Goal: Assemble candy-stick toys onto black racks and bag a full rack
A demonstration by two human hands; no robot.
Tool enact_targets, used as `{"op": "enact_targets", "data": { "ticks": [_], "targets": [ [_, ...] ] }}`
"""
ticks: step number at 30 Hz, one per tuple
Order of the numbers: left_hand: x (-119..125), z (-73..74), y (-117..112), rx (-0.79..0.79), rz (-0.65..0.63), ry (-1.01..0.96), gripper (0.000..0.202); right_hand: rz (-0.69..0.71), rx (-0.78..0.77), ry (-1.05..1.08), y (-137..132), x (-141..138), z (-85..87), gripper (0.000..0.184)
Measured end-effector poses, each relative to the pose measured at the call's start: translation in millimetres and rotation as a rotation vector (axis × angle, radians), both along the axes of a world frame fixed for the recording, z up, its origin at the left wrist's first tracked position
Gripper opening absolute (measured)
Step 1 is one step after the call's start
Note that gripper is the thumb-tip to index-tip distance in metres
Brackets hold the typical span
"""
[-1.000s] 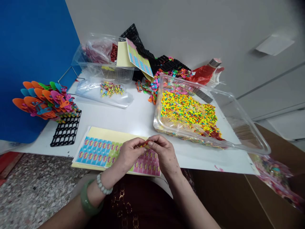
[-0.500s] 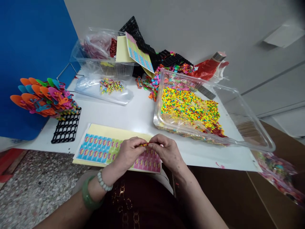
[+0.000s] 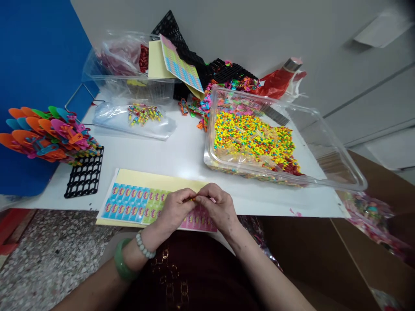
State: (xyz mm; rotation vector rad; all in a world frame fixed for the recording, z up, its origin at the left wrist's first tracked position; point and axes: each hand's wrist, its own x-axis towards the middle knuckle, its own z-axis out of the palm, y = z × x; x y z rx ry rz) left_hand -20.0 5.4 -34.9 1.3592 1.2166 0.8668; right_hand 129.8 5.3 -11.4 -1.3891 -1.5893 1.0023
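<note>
Both hands meet above the right part of a sheet of blue, green and pink stickers [image 3: 129,202]. Between their fingertips is a small clear tube of coloured candies [image 3: 193,199], mostly covered by the fingers. My left hand [image 3: 177,209], on the side with the green bangle and beaded bracelet, is closed on one end of the tube. Thumb and fingers of my right hand [image 3: 218,206] pinch its other end. Beyond the hands, a clear plastic tub [image 3: 208,157] holds many small candies [image 3: 249,134], mostly yellow, with some clear tubes among them.
At left, a black grid rack [image 3: 84,175] holds upright tubes with colourful oval tops [image 3: 48,129]. Several filled tubes [image 3: 144,113] lie on a plastic bag [image 3: 162,131]. Behind are a second clear bin [image 3: 97,77], colourful plastic parts [image 3: 207,101] and a red bag [image 3: 275,84].
The view has shifted slightly. My hands have closed in around the tube, so less of it shows, and its red end is now hidden by the fingers.
</note>
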Motion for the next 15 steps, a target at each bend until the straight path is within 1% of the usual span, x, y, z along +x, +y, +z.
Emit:
{"op": "enact_targets", "data": {
  "ticks": [2, 4, 5, 7, 9, 10, 12, 15],
  "targets": [
    [0, 2.6, 0, -0.008, -0.057, 0.007, 0.008, 0.014, 0.027, 0.005, -4, 3, -0.4, 0.015],
    [-1, 5.6, 1, -0.036, -0.112, 0.033, 0.01, 0.037, -0.003, 0.02, -5, 15, -1.9, 0.013],
    [-1, 6.6, 2, -0.063, -0.113, 0.042, 0.01, 0.023, -0.013, 0.018, -5, 23, -3.9, 0.013],
    [-1, 7.0, 4, -0.131, -0.058, 0.048, 0.012, -0.076, 0.028, -0.057, -2, 43, -11.1, 0.014],
    [1, 6.0, 7, -0.187, 0.014, 0.035, 0.013, -0.169, 0.118, -0.233, 4, 62, -20.8, 0.016],
    [2, 5.3, 8, -0.198, 0.032, 0.033, 0.013, -0.17, 0.154, -0.324, 7, 69, -25.3, 0.017],
    [5, 4.4, 10, -0.194, 0.026, 0.047, 0.013, -0.087, 0.196, -0.444, 14, 75, -31.1, 0.021],
    [11, 5.3, 13, -0.156, -0.008, 0.094, 0.013, 0.077, 0.244, -0.52, 26, 69, -30.3, 0.023]
  ]
}}
